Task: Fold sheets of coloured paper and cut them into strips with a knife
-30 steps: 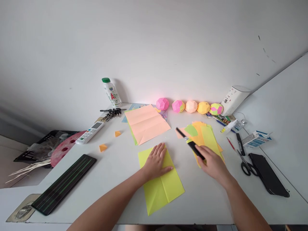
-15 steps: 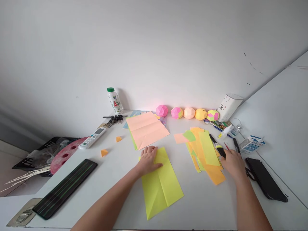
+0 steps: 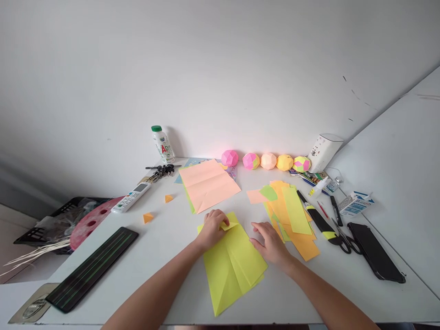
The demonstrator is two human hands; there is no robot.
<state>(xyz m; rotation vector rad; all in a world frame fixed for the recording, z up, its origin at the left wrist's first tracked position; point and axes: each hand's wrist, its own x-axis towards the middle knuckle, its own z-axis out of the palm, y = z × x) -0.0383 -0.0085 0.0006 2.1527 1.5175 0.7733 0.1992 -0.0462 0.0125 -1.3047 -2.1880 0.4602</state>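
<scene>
Nearer you than the peach sheet (image 3: 210, 182), your left hand (image 3: 213, 229) pinches the lime paper (image 3: 235, 268); your right hand (image 3: 271, 243), loosely spread, holds nothing. It's creased already, its layers seemingly only partly separated.

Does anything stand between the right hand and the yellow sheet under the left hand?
Nothing visible does. The right hand is at the right edge of the yellow sheet; whether it touches is unclear. The left hand is on the sheet's far left part, and the paper strips lie to the right, out of the way.
</scene>
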